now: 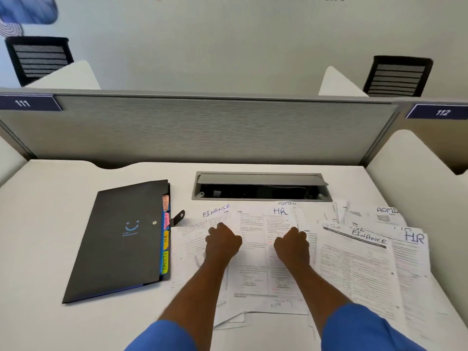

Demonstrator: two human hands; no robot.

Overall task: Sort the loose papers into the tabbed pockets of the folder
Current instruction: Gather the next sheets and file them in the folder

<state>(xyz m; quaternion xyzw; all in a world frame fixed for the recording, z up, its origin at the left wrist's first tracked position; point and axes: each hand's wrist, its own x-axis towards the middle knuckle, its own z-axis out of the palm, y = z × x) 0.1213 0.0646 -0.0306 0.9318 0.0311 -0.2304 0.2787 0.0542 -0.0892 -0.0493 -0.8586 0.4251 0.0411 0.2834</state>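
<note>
A black folder [121, 239] lies closed on the white desk at the left. Coloured tabs [165, 234] marked ADMIN, FINANCE, HR and SPORTS stick out of its right edge. Loose printed papers [359, 259] are spread to its right, with handwritten headings FINANCE, HR and ADMIN. My left hand [222, 240] rests on a sheet headed FINANCE [215, 211], fingers bent down onto it. My right hand [292, 243] rests the same way on a sheet headed HR [278, 216]. Neither hand lifts a sheet; the fingertips are hidden behind the knuckles.
An open cable hatch [260, 187] is set into the desk behind the papers. A grey partition [202, 127] closes off the back of the desk. The folder's strap [178, 217] hangs loose at its right edge. Bare desk [50, 211] lies left of the folder.
</note>
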